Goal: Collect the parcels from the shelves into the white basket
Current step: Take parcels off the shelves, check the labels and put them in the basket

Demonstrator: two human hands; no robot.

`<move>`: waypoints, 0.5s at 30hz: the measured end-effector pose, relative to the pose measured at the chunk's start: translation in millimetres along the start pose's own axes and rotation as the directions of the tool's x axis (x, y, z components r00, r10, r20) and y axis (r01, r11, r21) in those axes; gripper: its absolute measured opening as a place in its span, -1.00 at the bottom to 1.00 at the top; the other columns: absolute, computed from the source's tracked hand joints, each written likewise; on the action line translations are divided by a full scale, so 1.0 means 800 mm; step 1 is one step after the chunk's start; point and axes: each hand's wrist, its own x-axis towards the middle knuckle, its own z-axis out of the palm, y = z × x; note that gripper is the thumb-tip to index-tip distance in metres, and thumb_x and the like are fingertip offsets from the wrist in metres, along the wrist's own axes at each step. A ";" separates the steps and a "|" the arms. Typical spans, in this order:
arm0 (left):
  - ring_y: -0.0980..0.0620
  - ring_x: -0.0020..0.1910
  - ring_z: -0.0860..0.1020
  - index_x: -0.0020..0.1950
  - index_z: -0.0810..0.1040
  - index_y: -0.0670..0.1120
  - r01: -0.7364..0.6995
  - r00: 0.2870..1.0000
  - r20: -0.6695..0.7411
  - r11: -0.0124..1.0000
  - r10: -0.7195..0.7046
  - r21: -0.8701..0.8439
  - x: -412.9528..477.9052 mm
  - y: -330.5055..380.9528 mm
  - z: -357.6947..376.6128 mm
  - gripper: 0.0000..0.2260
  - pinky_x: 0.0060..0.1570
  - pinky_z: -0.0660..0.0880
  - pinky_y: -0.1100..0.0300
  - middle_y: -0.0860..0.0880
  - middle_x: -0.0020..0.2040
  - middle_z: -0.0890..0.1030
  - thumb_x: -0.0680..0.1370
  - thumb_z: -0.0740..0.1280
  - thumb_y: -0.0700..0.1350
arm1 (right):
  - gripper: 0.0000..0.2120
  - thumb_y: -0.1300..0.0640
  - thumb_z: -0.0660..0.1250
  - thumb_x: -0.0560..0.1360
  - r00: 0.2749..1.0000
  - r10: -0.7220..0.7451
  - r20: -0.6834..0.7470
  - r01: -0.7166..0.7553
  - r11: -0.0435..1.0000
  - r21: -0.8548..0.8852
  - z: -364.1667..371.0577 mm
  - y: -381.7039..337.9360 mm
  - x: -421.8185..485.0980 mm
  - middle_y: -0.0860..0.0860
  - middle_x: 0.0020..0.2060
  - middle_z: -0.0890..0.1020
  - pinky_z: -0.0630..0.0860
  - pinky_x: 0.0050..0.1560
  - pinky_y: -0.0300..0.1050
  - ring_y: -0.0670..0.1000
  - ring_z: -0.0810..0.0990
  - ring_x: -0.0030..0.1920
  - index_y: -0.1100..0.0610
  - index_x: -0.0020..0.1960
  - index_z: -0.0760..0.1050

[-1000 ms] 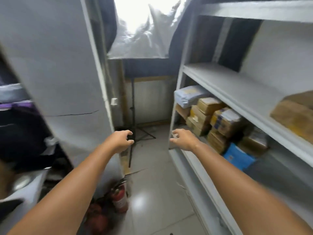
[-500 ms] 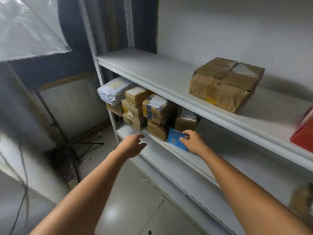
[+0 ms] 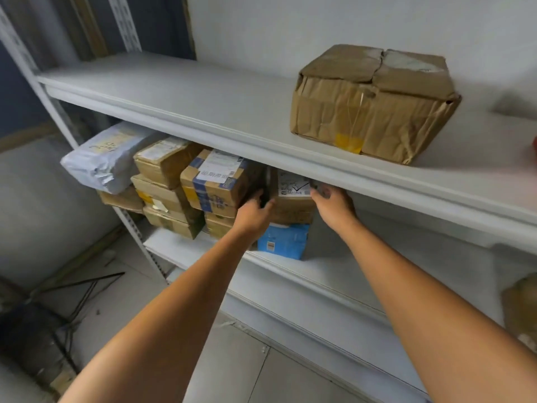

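Note:
A brown cardboard parcel with a white label stands on the middle shelf, on top of a blue parcel. My left hand grips its left side, fingers tucked into the gap beside the taped box. My right hand grips its right upper corner under the shelf above. A large crumpled brown parcel sits on the upper shelf. The white basket is out of sight.
More brown boxes are stacked to the left on the middle shelf, with a white plastic mailer on top at the end. Another brown parcel shows at the right edge. Black tripod legs stand on the tiled floor at the left.
The view has swung right and closer to the shelves. Both hands have reached into the middle shelf and taken hold of the labelled brown parcel from either side.

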 end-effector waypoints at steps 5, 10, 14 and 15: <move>-0.04 0.21 0.44 0.45 0.29 -0.01 0.000 0.998 0.060 0.998 0.004 -0.063 0.039 -0.007 0.020 -0.52 0.22 0.36 0.08 -0.10 0.28 0.46 0.60 0.17 0.17 | -0.65 -0.13 0.26 0.55 0.998 0.041 0.037 -0.048 0.982 0.185 0.028 0.016 0.028 0.08 0.18 0.60 0.49 0.16 -0.02 0.12 0.55 0.15 0.03 0.23 0.54; -0.08 0.17 0.50 0.42 0.32 0.02 -0.003 0.997 0.070 0.990 0.013 -0.143 0.043 -0.012 0.023 -0.57 0.23 0.45 -0.03 -0.10 0.21 0.52 0.60 0.19 0.14 | -0.87 -0.10 0.28 0.54 0.998 0.065 0.011 -0.064 0.927 0.369 0.044 0.023 0.024 0.02 -0.01 0.65 0.56 0.10 0.09 0.09 0.60 0.04 -0.13 0.00 0.57; -0.07 0.08 0.55 0.40 0.36 -0.05 0.060 0.991 0.132 0.968 -0.028 -0.244 0.023 -0.008 0.013 -0.55 0.08 0.55 0.06 -0.14 0.15 0.56 0.56 0.29 0.08 | -0.85 -0.02 0.30 0.54 0.996 0.085 0.010 -0.082 0.915 0.396 0.034 0.021 -0.003 0.01 -0.03 0.65 0.50 -0.02 -0.03 0.04 0.57 -0.02 -0.05 0.06 0.60; -0.06 0.06 0.57 0.39 0.38 -0.05 0.079 0.989 0.145 0.959 -0.041 -0.273 0.017 -0.007 0.011 -0.57 0.02 0.56 0.10 -0.14 0.13 0.57 0.56 0.31 0.06 | -0.83 0.02 0.31 0.55 0.997 0.081 0.009 -0.078 0.912 0.404 0.032 0.021 -0.012 0.00 -0.02 0.66 0.47 -0.04 -0.06 0.02 0.56 -0.03 -0.02 0.09 0.61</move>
